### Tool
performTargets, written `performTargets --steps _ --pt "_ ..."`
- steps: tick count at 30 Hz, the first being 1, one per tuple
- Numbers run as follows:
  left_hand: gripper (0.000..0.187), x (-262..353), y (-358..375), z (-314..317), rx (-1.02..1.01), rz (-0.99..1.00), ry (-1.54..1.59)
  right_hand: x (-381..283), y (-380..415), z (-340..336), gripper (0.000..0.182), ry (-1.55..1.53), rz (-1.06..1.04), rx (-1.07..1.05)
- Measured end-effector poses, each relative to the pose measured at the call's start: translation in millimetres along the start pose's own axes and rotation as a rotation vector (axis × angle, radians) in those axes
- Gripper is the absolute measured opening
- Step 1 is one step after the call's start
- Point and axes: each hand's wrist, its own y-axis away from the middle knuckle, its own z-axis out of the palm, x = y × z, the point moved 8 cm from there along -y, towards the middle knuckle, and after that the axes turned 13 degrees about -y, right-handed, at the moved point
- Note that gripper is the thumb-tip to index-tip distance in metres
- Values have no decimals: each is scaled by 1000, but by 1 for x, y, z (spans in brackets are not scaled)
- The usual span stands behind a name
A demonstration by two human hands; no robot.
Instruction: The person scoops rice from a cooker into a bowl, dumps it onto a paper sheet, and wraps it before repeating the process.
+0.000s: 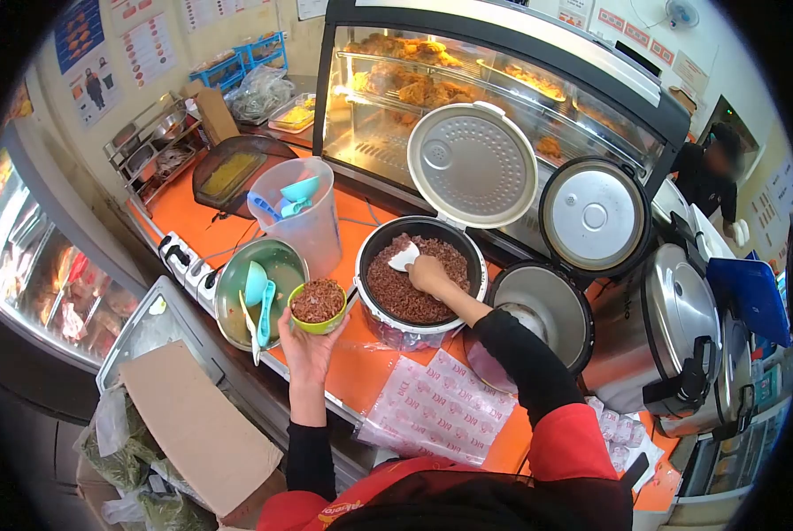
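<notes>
My left hand [306,350] is closed around a small green bowl [319,326] heaped with reddish-brown rice [318,301]. In my right hand [432,276] is a white rice paddle [404,257], its blade in the brown rice inside an open rice cooker [362,270]. The cooker's perforated lid [473,164] stands raised behind the pot. Left of the green bowl sits a metal bowl [227,288] of cloudy liquid, holding a turquoise ladle [256,283] and a turquoise spoon-like utensil [266,311].
A clear plastic pitcher [312,208] with blue utensils stands behind the metal bowl. Right of the cooker is a second open pot [556,301], then a large steel cooker [644,319]. Printed wrapping sheets [436,407] lie on the orange counter. A glass food warmer [494,80] spans the back; another person [711,173] is far right.
</notes>
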Motion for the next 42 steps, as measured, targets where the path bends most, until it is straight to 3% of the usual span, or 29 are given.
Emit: performTargets --steps 2,6,9,13,15,18,23,25,29,31,33,34,37,39,42 --pt "58 -3 2 -3 4 10 -13 -5 5 -4 37 -78 13 96" --pt "58 -5 2 1 0 18 -16 -27 13 -14 38 -173 -167 61" --pt "57 -9 -6 11 -50 8 6 -19 20 -13 38 -511 49 -161" --pt "55 -23 -27 27 -88 -23 -100 -6 32 -32 34 -778 111 -231" --pt "54 -29 -37 41 -75 -12 -173 -28 46 -81 29 -479 -159 -54" --pt "49 -51 -61 51 -71 -27 -211 -87 96 -146 18 90 -404 280" --pt "49 -75 -70 90 -68 59 -320 -122 137 -80 19 649 -522 357" --pt "48 -78 -68 99 -68 48 -338 -121 148 -73 34 725 -382 308" --pt "45 -83 -73 93 -186 51 -191 -109 155 -115 28 539 -513 346" --pt "43 -84 -74 87 -222 1 -47 -99 148 -160 24 363 -354 282" --pt "42 -81 -67 92 -221 56 -93 -68 126 -180 29 202 -294 415" --pt "41 -80 -62 96 -223 81 -117 -39 102 -171 31 -47 -233 382" --pt "42 -79 -52 108 -136 198 -258 -49 93 -109 41 -95 -405 -4" --pt "44 -85 -56 100 -121 171 -245 -53 115 -95 50 -213 -137 15" --pt "45 -85 -54 97 -122 192 -283 -56 122 -92 55 -245 -117 -62"
